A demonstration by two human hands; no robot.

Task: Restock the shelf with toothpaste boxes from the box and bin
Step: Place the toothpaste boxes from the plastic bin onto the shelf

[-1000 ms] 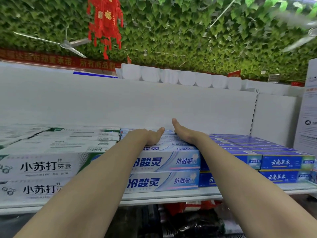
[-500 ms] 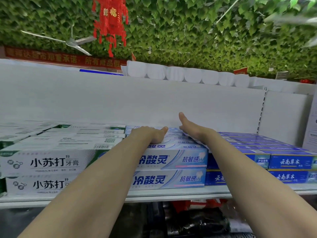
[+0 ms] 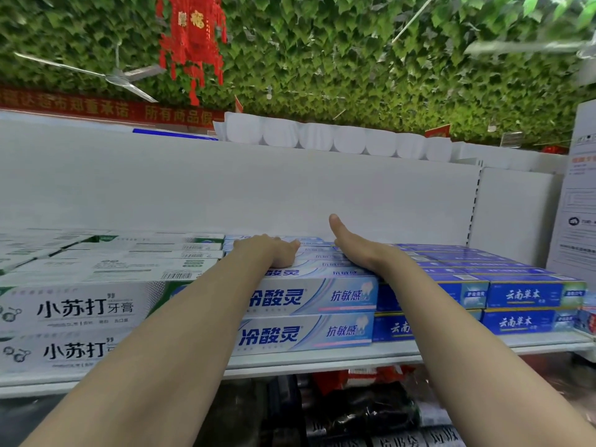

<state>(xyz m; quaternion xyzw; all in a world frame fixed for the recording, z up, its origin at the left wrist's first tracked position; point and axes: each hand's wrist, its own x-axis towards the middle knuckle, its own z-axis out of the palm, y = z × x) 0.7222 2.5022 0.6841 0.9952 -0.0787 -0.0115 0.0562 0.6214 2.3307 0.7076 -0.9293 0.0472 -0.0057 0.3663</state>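
Pale blue toothpaste boxes (image 3: 309,298) lie stacked two high in the middle of the white shelf (image 3: 322,358). My left hand (image 3: 271,253) rests palm down on top of this stack, thumb pointing right, its fingers bent forward and mostly hidden. My right hand (image 3: 351,246) stands on its edge with straight fingers at the stack's right side, thumb up, touching the top boxes. Neither hand holds a box. White-and-green toothpaste boxes (image 3: 80,308) fill the left of the shelf and dark blue toothpaste boxes (image 3: 522,295) the right.
A white back panel (image 3: 258,188) rises behind the shelf, with white paper rolls (image 3: 322,137) along its top. A white sign board (image 3: 577,204) stands at the right. Dark and red packaged goods (image 3: 361,408) lie on the level below. A leaf ceiling and a red ornament (image 3: 192,37) hang overhead.
Both hands stay on the pale blue stack and have reached slightly further back. The view has shifted a little.
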